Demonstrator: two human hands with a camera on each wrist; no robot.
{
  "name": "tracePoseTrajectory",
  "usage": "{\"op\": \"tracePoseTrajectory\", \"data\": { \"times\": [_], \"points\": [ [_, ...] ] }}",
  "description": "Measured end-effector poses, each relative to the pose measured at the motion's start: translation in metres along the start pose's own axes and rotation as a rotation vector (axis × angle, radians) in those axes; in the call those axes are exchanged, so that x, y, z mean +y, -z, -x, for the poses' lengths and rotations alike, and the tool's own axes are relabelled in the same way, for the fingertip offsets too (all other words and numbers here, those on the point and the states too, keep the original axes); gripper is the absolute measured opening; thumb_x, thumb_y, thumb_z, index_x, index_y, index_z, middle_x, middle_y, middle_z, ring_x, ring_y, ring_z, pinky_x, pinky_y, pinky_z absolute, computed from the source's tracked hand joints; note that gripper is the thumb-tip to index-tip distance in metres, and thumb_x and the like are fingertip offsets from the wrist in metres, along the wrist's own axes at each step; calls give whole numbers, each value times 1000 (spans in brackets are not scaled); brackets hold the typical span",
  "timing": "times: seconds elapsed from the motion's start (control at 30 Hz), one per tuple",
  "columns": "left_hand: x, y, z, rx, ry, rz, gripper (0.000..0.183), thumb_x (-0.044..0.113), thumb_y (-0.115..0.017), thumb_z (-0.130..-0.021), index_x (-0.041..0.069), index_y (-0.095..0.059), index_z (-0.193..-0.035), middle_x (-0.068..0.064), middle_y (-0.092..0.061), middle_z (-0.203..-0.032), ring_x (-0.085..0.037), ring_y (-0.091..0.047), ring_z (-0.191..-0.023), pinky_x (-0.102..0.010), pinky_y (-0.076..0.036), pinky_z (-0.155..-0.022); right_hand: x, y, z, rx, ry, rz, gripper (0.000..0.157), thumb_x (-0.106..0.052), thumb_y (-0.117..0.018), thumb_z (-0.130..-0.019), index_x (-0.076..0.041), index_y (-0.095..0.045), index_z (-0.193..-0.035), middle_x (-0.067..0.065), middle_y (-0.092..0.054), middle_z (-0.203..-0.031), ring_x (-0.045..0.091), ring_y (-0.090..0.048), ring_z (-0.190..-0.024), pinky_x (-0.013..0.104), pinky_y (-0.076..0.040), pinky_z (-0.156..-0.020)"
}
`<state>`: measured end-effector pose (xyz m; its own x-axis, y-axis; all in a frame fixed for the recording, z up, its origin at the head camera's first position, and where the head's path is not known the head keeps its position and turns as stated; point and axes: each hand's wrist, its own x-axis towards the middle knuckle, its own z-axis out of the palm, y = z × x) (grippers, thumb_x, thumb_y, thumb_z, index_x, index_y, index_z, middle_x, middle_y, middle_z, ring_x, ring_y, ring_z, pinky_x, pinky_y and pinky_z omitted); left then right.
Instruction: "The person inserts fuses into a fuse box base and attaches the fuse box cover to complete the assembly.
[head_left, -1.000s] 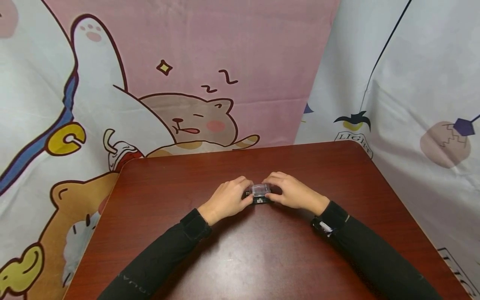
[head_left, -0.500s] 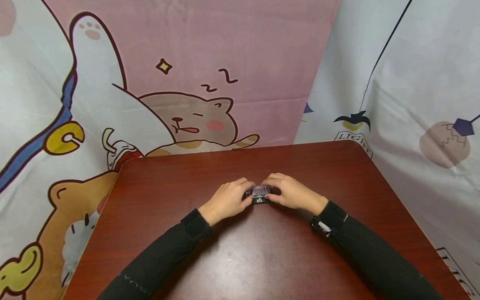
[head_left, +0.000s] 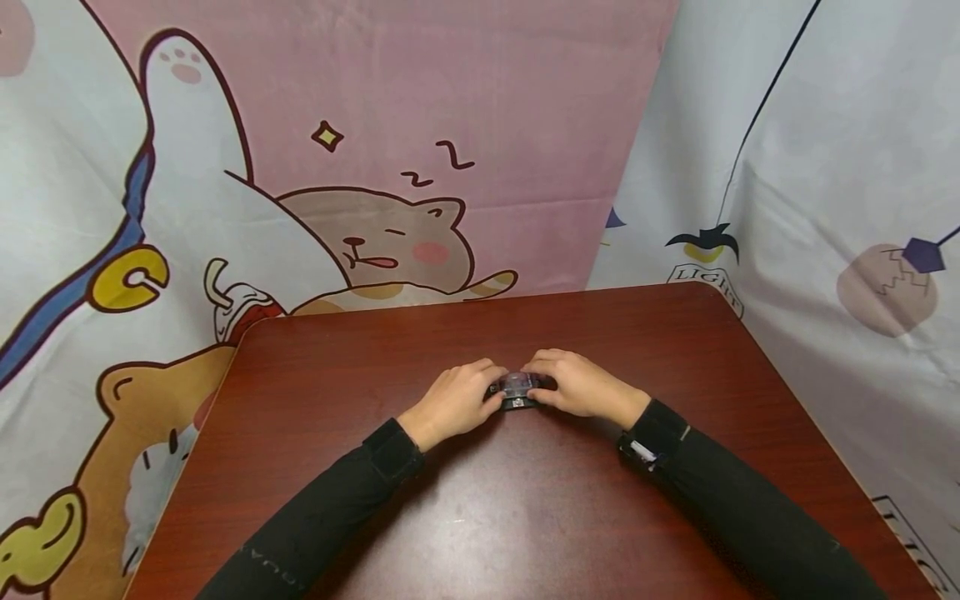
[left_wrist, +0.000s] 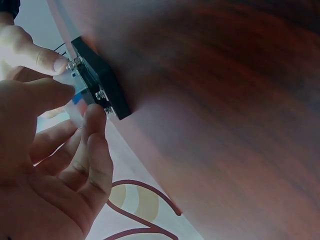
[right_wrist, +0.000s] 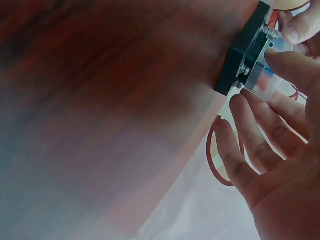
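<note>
A small device stands on the table between both hands: a black rectangular base (right_wrist: 241, 50) with metal screw terminals (right_wrist: 244, 70), topped by a clear plastic cover (head_left: 517, 383). Blue and red parts show through the cover in the right wrist view. My left hand (head_left: 457, 400) pinches the cover's left side between thumb and fingers. From the other side my right hand (head_left: 581, 385) holds the cover, thumb at the near edge and fingertips at the far one; its other fingers are spread. In the left wrist view the fingers partly hide the cover above the base (left_wrist: 107, 80).
The reddish-brown wooden table (head_left: 465, 517) has rounded far corners. Behind it and along its sides hangs a cloth (head_left: 525, 125) with cartoon animals. Dark sleeves (head_left: 330, 508) cover both forearms, which rest low over the table.
Both hands stay at the device with nearly the same grip. The right hand has shifted very slightly left and nearer; the cover looks slightly tilted compared with before.
</note>
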<state>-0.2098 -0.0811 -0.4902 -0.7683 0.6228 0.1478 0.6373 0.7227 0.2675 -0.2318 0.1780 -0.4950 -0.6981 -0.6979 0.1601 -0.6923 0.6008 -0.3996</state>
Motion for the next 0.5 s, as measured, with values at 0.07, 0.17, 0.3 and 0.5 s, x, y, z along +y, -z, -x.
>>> {"op": "tracePoseTrajectory", "data": {
  "times": [0.07, 0.17, 0.3, 0.5],
  "points": [
    [0, 0, 0, -5, 2, -3, 41, 33, -69, -100, 10, -69, -135, -5, -72, -121, -21, -72, -97, -43, -62, -81, 0, -1, -1, -1, 3, 6, 34, -32, -77, -96, -13, -75, -125, -2, -70, -114, 18, -67, -99, 41, -58, -87],
    [0, 0, -1, -13, 9, -4, 41, 32, -70, -100, 9, -70, -134, -5, -73, -120, -21, -72, -98, -43, -62, -81, 1, -2, -2, -3, 7, 28, 35, -32, -76, -96, -13, -75, -125, -3, -70, -113, 16, -67, -98, 40, -58, -86],
    [1, -2, -2, -24, 17, -10, 42, 31, -69, -100, 8, -69, -135, -6, -73, -121, -21, -73, -99, -43, -62, -81, 1, -3, -3, -10, -3, 42, 36, -34, -76, -96, -13, -75, -126, -2, -71, -113, 15, -67, -99, 40, -59, -87],
    [1, -3, -2, -25, 23, -39, 43, 32, -68, -100, 8, -69, -136, -6, -73, -121, -20, -73, -98, -42, -63, -79, -3, -3, -1, -32, -54, 67, 40, -35, -75, -97, -12, -73, -130, 0, -72, -119, 16, -67, -107, 42, -58, -93]
  ]
}}
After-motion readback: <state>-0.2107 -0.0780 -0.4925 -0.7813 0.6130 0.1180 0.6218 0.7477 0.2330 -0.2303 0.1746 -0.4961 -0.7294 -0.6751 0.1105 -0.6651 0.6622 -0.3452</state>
